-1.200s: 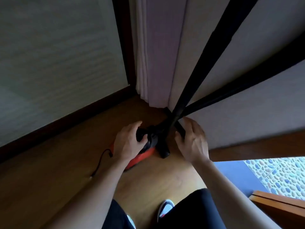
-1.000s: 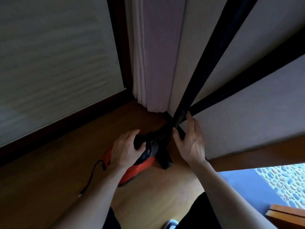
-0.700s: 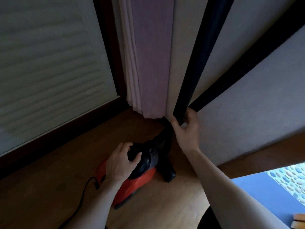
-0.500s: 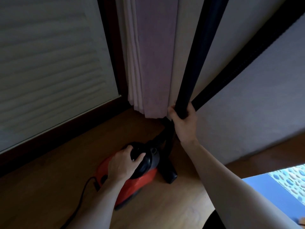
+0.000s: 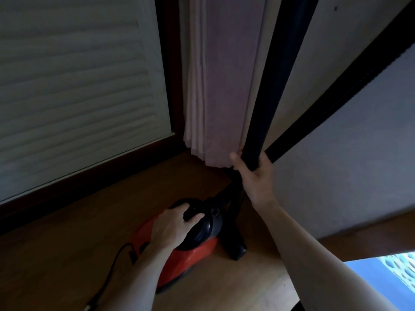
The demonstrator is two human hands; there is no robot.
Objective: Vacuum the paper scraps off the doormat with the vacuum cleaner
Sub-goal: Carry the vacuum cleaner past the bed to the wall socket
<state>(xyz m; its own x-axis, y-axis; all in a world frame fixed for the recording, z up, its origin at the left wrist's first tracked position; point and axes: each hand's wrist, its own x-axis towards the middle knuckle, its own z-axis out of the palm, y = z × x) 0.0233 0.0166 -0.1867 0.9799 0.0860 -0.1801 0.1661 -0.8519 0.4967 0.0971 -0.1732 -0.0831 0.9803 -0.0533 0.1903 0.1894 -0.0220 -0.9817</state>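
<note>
A red and black canister vacuum cleaner (image 5: 197, 250) sits on the wooden floor in the corner. My left hand (image 5: 173, 227) grips its black top handle. My right hand (image 5: 253, 176) is closed around the black rigid tube (image 5: 276, 81), which stands upright against the wall. The ribbed black hose (image 5: 350, 86) rises diagonally to the upper right. A black floor nozzle (image 5: 235, 248) rests on the floor beside the canister. A blue doormat (image 5: 381, 281) shows at the lower right edge; no paper scraps are visible on it.
A pale curtain (image 5: 215, 86) hangs in the corner behind the tube. A slatted white panel (image 5: 74, 86) with a dark baseboard fills the left. The black power cord (image 5: 107, 279) trails across the floor to the lower left. A pebble-patterned surface (image 5: 404, 263) lies past the mat.
My right hand rose from beside the canister and closed around the tube's lower end. My left hand stayed on the handle. The view tilted up, leaving less of the doormat in sight.
</note>
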